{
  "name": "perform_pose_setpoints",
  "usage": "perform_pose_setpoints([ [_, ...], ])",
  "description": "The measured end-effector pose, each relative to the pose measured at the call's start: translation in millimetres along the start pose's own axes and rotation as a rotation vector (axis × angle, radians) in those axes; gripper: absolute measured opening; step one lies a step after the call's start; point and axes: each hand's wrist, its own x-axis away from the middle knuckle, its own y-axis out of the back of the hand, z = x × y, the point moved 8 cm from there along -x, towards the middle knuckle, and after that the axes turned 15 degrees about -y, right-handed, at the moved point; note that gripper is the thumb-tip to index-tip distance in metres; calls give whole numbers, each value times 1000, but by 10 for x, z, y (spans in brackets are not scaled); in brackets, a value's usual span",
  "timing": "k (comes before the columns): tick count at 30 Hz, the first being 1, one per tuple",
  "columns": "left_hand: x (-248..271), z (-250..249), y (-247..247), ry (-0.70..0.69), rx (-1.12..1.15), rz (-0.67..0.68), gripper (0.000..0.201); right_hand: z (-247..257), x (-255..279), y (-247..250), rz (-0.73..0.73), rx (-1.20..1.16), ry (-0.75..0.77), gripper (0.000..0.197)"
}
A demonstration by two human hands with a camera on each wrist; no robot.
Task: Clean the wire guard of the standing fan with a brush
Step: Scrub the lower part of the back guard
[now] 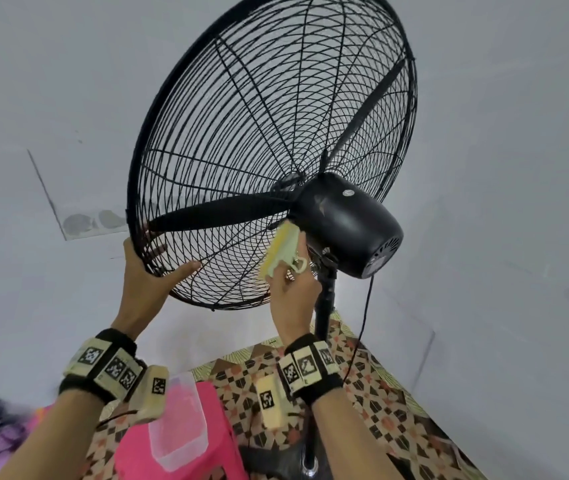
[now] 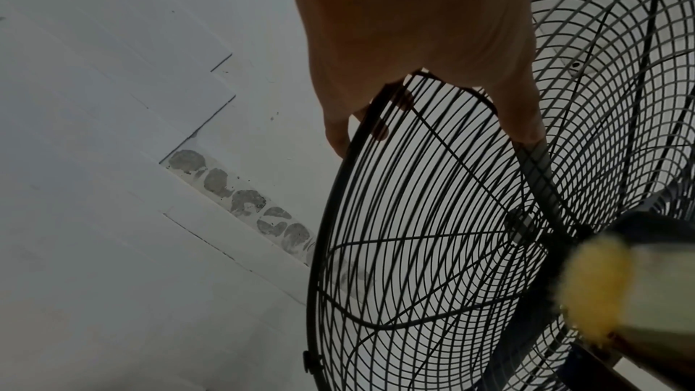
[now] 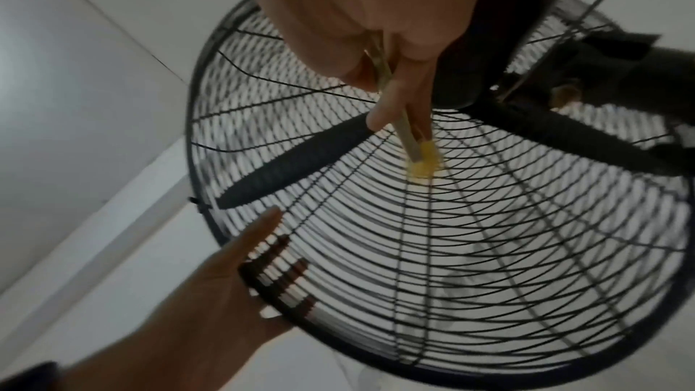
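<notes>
Yellow-bristled brush [image 1: 282, 251] pinched in right hand [image 1: 293, 296], bristles against rear wire guard [image 1: 227, 161] beside motor housing [image 1: 348, 223]. Left hand [image 1: 148, 271] gripping guard rim (fingers hooked through wires). Cleaning evidently mid-way; most wires beyond both hands probably still unbrushed.

No text is readable; the motor housing [image 1: 345, 223] badge is too small.
</notes>
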Motion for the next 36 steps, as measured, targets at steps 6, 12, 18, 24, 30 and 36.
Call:
perform_pose_setpoints([
  [6, 0, -14, 6, -2, -1, -1, 106, -56, 0, -75, -95, 90, 89, 56],
  [12, 8, -58, -6, 2, -6, 13, 106, -158, 3, -2, -98, 136, 129, 57],
  [18, 8, -44, 0, 0, -15, 17, 108, -115, 37, -70, -104, 212, 168, 61],
  [24, 30, -75, -15, -9, -15, 4, 103, -83, 71, 75, -110, 148, 211, 60],
  [30, 36, -73, -9, -1, -26, -7, 98, -257, -35, -26, -49, 330, 71, 58],
  [36, 49, -85, -20, -19, -35, -1, 100, -194, 77, 208, -28, -6, -12, 48],
])
